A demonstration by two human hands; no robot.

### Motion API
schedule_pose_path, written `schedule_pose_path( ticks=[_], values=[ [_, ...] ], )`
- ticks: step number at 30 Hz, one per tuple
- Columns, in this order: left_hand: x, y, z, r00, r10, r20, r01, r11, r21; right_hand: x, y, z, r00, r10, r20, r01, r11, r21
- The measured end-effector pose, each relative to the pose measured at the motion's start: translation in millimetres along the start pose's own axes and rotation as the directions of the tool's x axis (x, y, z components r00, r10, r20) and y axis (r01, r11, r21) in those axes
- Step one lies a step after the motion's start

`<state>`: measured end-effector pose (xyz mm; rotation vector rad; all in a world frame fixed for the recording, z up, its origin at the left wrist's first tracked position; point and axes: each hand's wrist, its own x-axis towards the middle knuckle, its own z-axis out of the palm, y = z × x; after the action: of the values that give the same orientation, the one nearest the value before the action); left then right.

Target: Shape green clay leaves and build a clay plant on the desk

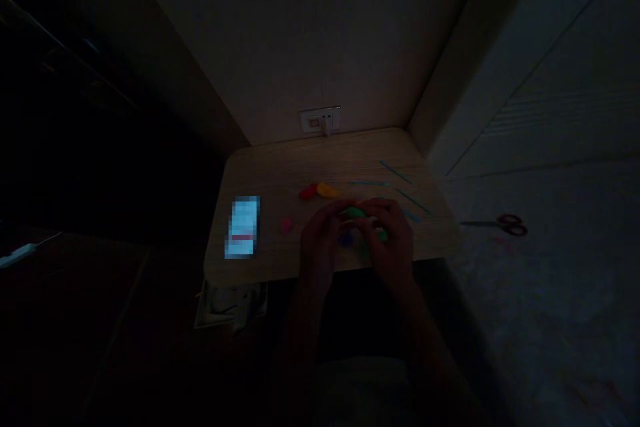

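The scene is very dark. Both my hands meet over the front middle of a small wooden table [270, 160]. My left hand [320, 240] and my right hand [393, 240] have their fingers curled round a small green piece [356, 213], held between them. Another bit of green [383, 235] shows by my right fingers, and something blue [345, 238] lies under my hands. A red piece [307, 191] and a yellow piece [327, 190] lie just beyond my hands. A small pink piece [286, 225] sits to the left.
A lit phone [243, 227] lies on the table's left side. Thin blue strips [397, 173] lie at the right rear. Red-handled scissors [500, 223] rest on the pale surface to the right. A wall socket [320, 120] sits behind the table. A bag [230, 303] lies below the table's front left.
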<state>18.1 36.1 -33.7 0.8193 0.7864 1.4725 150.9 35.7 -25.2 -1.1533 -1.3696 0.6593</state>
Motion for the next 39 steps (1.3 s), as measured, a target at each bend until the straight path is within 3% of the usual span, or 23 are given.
schedule_pose_path(
  ticks=[3, 6, 12, 17, 24, 28, 34, 39],
  values=[
    [1, 2, -5.8, 0.996, 0.075, 0.04, -0.081, 0.982, 0.169, 0, -1, 1, 0.988, 0.141, 0.054, -0.148, 0.976, 0.16],
    [2, 3, -7.7, 0.988, 0.117, 0.104, -0.138, 0.964, 0.228, -1, -2, 3, 0.966, 0.193, 0.174, -0.232, 0.942, 0.243],
    [2, 3, -6.6, 0.998, 0.058, -0.015, -0.055, 0.988, 0.145, -1, -9, 3, 0.941, 0.179, 0.289, -0.25, 0.939, 0.234],
    [2, 4, -7.5, 0.997, 0.071, 0.014, -0.073, 0.992, 0.107, 0, -14, -4, 0.917, 0.143, 0.373, -0.238, 0.945, 0.223],
    [2, 7, -2.2, 0.996, 0.09, -0.01, -0.09, 0.996, 0.011, 0, -20, -3, 0.915, 0.102, 0.39, -0.217, 0.94, 0.263],
    [-1, 11, -0.9, 0.999, 0.037, -0.036, -0.037, 0.999, 0.001, -1, -21, -1, 0.901, 0.168, 0.399, -0.301, 0.905, 0.301],
    [-5, 11, -6.1, 0.995, -0.01, 0.102, 0.013, 1.0, -0.022, -4, -19, -3, 0.807, 0.343, 0.48, -0.52, 0.798, 0.304],
    [-2, 6, -11.4, 0.997, 0.054, 0.064, -0.055, 0.998, 0.017, -2, -23, -6, 0.824, 0.314, 0.472, -0.493, 0.808, 0.323]
  ],
)
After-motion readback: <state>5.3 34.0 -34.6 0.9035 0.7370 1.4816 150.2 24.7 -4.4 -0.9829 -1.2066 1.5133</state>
